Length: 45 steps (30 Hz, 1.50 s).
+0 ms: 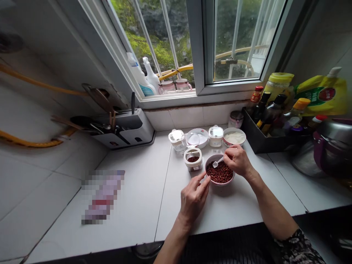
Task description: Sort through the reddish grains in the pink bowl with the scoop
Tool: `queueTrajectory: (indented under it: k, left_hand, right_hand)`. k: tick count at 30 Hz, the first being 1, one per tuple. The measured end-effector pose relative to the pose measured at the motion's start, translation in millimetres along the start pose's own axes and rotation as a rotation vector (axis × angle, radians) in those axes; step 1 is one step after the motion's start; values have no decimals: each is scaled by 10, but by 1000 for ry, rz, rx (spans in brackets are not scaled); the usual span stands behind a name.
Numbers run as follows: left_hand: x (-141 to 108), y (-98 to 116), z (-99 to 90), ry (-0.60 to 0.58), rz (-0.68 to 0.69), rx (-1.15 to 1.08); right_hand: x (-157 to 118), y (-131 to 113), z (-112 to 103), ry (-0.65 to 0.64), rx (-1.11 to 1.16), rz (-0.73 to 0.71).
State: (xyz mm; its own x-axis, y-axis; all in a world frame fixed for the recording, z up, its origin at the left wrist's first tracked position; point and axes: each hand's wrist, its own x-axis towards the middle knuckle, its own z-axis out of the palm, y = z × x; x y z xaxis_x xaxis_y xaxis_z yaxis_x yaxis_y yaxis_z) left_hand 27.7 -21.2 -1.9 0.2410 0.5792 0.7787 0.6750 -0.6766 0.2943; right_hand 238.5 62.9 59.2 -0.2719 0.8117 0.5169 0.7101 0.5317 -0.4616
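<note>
Head view. Right hand (238, 160): closed to a narrow pinch on a small white plastic spoon (218, 162), its scoop angled down over the bowl, a fingertip grip suited to small amounts. Left hand (194, 196): fingers spread, holding nothing, tips at the bowl's near-left rim, perhaps steadying it; contact is hard to confirm from this angle.

Round white bowl with a pink rim (220, 184): filled with dark red grains, mid-counter toward the front edge of the white tiled counter (132, 194), within reach of both hands. Small white square jar (193, 161): just left of the bowl, open, holding a little of the same-looking grains, close for transfer. Along the back edge: white bowl of pale cream (234, 136); clear-lidded white jar (216, 135). Back-left corner: grey plastic utensil caddy (123, 128). Right edge: black tray of sauce bottles (264, 137), kept together.
</note>
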Motion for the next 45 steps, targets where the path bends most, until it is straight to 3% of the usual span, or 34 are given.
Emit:
queueTrajectory:
  k: [6,14,45]
  left_hand:
    - [0,0,8,3,7,-3]
    - [0,-7,5,6,14,7]
    - [-16,-25,9,-11,13,1]
  right_hand:
    - [-16,-46,113,-103,8,12]
    - [11,31,-15,-48,45,91]
    - [5,50,34,-42,26,86]
